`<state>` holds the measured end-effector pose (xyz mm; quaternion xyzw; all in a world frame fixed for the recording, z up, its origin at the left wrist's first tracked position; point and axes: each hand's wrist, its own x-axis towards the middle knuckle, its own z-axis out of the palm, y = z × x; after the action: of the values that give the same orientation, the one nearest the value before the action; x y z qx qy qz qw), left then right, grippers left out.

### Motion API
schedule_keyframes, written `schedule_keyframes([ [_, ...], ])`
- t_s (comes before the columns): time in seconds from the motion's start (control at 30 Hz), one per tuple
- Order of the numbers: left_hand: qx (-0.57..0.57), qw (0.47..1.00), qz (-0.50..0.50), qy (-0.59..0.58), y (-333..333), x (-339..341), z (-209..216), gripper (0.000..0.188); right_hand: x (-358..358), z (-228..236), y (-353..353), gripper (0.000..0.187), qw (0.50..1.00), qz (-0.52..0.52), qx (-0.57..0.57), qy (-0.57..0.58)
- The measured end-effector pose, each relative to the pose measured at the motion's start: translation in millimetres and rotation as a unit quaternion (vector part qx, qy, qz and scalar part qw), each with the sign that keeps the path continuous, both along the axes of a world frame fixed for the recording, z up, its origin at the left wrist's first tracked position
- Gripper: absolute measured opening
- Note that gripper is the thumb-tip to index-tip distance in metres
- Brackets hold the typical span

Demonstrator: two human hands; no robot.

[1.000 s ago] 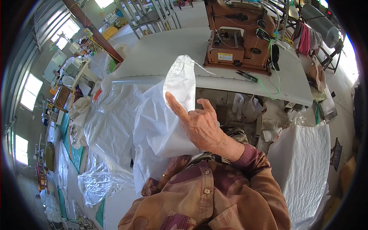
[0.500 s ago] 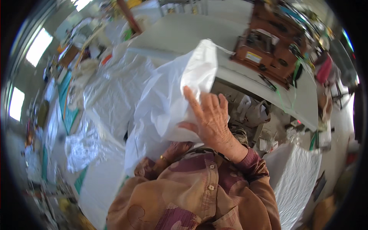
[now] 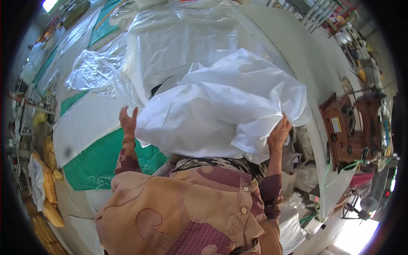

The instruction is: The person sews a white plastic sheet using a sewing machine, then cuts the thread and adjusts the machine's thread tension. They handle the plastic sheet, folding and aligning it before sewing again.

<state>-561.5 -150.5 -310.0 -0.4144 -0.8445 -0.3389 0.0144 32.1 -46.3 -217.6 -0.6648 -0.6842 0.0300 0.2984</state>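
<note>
A large, thin white sheet [image 3: 204,114] lies crumpled in folds across my lap and the worktop in front; whether it is cloth or plastic I cannot tell. At its right end, my right hand [image 3: 279,132] is closed on a gathered edge, with folds drawn toward the fingers. My left hand [image 3: 128,121] is raised just beyond the sheet's left edge, thumb and fingers apart, holding nothing. Right beyond its fingertips hangs crinkled clear plastic film [image 3: 95,70].
A brown sewing machine [image 3: 350,129] stands on the pale table [image 3: 293,42] at the right. Clear plastic sheeting [image 3: 182,46] covers the far side. Green sheeting [image 3: 110,163] lies at the lower left, near yellow-orange bundles [image 3: 46,182]. Green string [image 3: 340,172] trails below the machine.
My view has turned left. The white sheet, raised and bunched before, now spreads across my lap. My left hand has come out from under it to the left; my right hand has moved to its right edge.
</note>
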Motion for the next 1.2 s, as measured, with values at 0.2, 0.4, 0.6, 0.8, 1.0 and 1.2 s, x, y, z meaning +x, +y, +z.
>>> schedule_keyframes([
  [0.2,-0.179,0.881,0.045,-0.435,-2.4,33.8,-161.9,0.079,7.5,-78.1,35.6,0.075,0.967,0.021,-0.158,0.200],
  [0.4,-0.303,0.851,-0.207,-0.375,101.3,198.9,-148.2,0.072,-39.8,-97.5,37.2,0.078,0.893,0.174,-0.315,0.270],
  [0.6,-0.283,0.855,-0.400,-0.169,147.6,200.6,-83.6,0.065,-105.4,9.5,-18.3,0.081,0.813,0.276,-0.376,0.347],
  [0.8,-0.247,0.780,-0.573,0.049,165.0,168.5,88.0,0.058,-119.9,87.7,-56.4,0.072,0.912,0.269,-0.095,0.296],
  [1.0,-0.115,0.657,-0.717,0.205,128.4,210.3,301.2,0.051,-81.8,157.5,-98.4,0.073,0.925,0.167,0.124,0.318],
  [1.2,0.111,0.484,-0.849,0.178,65.6,309.1,421.0,0.045,43.5,177.0,-249.5,0.066,0.908,-0.066,0.193,0.366],
])
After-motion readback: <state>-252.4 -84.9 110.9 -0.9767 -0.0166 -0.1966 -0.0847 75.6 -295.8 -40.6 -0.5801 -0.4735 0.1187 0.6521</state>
